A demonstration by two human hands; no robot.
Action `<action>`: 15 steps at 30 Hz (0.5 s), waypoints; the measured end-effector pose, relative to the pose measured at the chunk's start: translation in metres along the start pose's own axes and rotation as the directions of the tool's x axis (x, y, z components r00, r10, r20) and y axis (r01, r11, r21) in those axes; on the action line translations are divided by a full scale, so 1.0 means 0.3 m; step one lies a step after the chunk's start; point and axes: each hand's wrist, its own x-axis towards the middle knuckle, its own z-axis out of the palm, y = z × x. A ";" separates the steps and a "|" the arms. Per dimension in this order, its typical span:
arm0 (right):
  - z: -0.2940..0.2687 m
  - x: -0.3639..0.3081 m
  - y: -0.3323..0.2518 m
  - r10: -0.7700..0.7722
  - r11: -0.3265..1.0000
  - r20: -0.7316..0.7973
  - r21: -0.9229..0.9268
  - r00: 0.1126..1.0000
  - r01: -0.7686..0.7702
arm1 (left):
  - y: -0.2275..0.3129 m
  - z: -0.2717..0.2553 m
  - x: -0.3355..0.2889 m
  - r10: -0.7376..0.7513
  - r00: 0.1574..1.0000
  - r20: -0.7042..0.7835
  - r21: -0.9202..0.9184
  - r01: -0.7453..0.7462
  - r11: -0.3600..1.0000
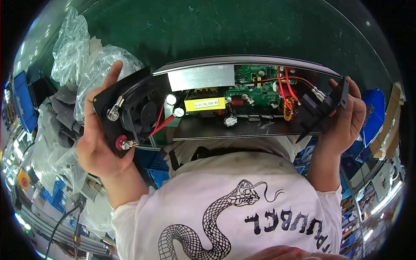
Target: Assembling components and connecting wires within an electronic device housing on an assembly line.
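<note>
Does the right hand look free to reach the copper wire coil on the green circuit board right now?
Probably not as things stand: the right hand grips the black end panel of the open electronics unit. The copper wire coil lies uncovered just beside it, but the hand would have to let go first.
</note>
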 end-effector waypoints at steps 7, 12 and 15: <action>0.013 -0.011 0.028 0.060 0.990 -0.160 0.134 0.985 -0.039 | -0.130 -0.164 0.075 0.169 0.947 0.273 -0.192 -0.119 0.974; 0.004 -0.008 0.043 0.009 0.983 -0.203 0.180 0.979 0.028 | -0.165 -0.091 0.074 0.251 0.934 0.253 -0.282 -0.177 0.943; -0.009 -0.022 0.053 0.011 0.994 -0.297 0.111 0.955 0.023 | -0.154 -0.062 0.029 0.305 0.942 0.140 -0.026 -0.305 0.952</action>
